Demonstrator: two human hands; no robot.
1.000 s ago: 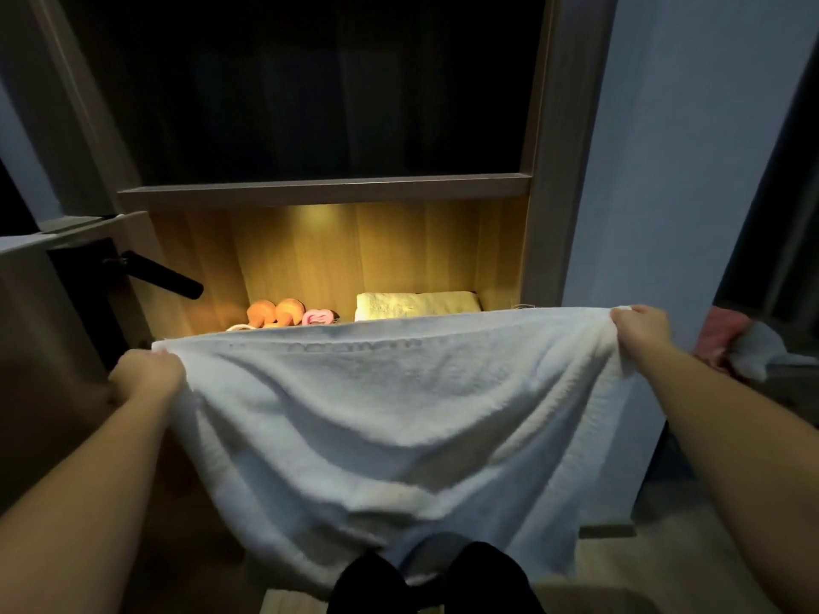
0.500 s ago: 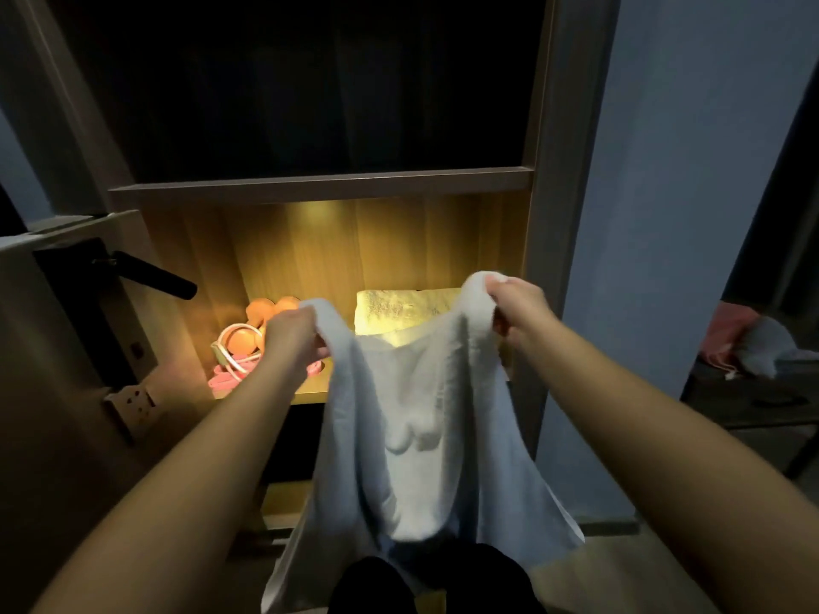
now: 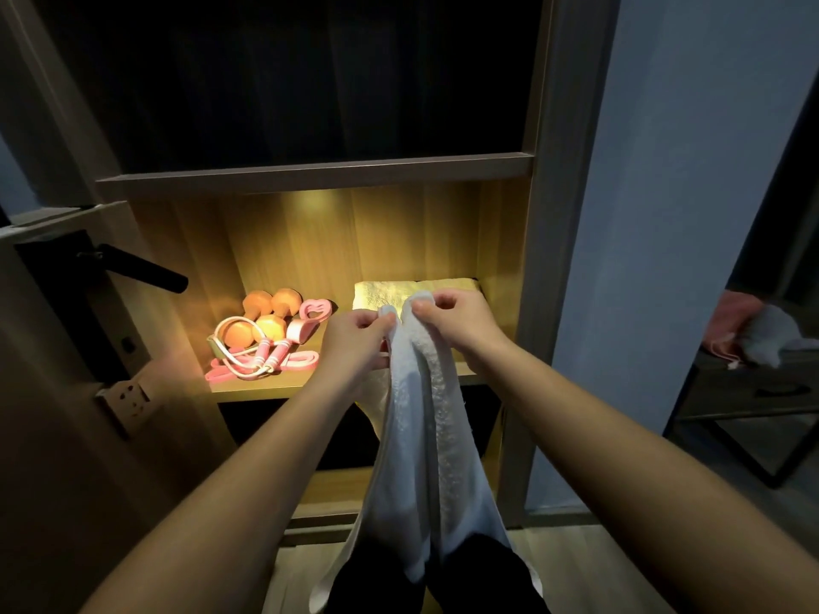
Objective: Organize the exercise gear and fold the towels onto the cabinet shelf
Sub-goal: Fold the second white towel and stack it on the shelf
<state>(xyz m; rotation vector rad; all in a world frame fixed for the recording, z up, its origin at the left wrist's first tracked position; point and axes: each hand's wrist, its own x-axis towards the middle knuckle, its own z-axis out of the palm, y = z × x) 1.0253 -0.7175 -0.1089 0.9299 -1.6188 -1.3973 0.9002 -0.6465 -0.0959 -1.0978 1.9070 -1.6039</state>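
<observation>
1. At frame centre, in front of the lit cabinet shelf (image 3: pixel 266 389), the left hand (image 3: pixel 356 334) and right hand (image 3: pixel 458 321) meet. Each pinches an upper corner of the white towel (image 3: pixel 425 436) between thumb and curled fingers, and the two corners sit just beside each other.
2. From the hands the towel hangs toward 6 o'clock as a doubled, lengthwise drape. Its lower end reaches the person's dark-clothed legs, and it is not yet on the shelf.
3. At 12 o'clock of the hands, partly hidden by them, a folded towel (image 3: pixel 381 292) lies on the shelf. At 9 o'clock the orange dumbbells (image 3: pixel 266 310) and a pink-handled jump rope (image 3: pixel 270 352) are grouped together.
4. Handling, as judged: the terry cloth looks soft, light and limp. It should hold no shape of its own, and its edges may slip out of line. It is not fragile, and a light pinch should suffice.
5. Suggested holds are the corners and the ends of each new fold line, with the layers kept taut while they are matched.
6. At 3 o'clock, well apart, loose cloths (image 3: pixel 762 336) lie on dark furniture.
</observation>
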